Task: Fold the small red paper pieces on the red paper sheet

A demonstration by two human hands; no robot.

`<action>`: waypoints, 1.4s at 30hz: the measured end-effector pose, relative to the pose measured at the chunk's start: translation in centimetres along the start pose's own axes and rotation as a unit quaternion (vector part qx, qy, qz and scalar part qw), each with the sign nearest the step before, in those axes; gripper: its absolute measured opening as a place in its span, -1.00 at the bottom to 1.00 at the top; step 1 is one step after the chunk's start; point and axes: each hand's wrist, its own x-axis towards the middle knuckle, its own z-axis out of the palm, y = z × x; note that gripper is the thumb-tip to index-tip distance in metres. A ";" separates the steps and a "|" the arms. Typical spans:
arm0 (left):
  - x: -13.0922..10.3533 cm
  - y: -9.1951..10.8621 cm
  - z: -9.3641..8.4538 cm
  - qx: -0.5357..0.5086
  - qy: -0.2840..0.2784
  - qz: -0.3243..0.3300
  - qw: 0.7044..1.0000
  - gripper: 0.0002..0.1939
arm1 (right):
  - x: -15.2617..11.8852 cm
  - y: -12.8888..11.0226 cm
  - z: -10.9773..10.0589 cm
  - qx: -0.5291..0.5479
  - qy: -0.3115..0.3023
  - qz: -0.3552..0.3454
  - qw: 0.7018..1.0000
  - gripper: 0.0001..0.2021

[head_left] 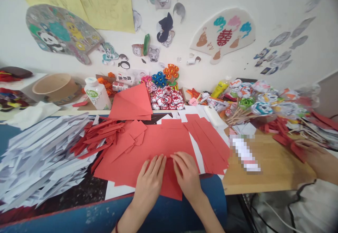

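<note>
My left hand (151,176) and my right hand (187,173) meet over a stack of red paper sheets (163,139). Their fingertips are pressed together on a small piece of red paper (168,157), which blends into the red beneath; its exact shape is mostly hidden by my fingers. Small red paper rectangles (134,136) lie loose on the stack, left of my hands. Farther left is a heap of folded red strips (100,136). Cut red strips (207,143) lie on white paper to the right.
A large pile of folded white paper strips (47,159) covers the left side. Behind stand a white bottle (97,93), paper flowers (167,99) and a yellow bottle (219,88). At the right, another person's hand (314,155) holds red paper over a wooden table (274,176).
</note>
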 end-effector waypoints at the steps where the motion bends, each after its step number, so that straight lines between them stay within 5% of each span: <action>1: 0.0 0.0 0.0 -0.001 0.000 0.001 1.000 -0.52 | -0.5 -0.3 -0.1 -0.010 -0.016 -0.024 1.000 -0.61; 13: -0.3 0.4 0.2 -0.008 0.005 -0.022 1.000 -0.53 | -1.3 -0.6 0.2 -0.042 -0.076 -0.068 0.994 -0.43; 42: -0.2 0.4 0.1 -0.009 -0.008 -0.034 0.999 -0.54 | -1.7 -0.2 0.4 -0.068 -0.115 -0.065 0.989 -0.50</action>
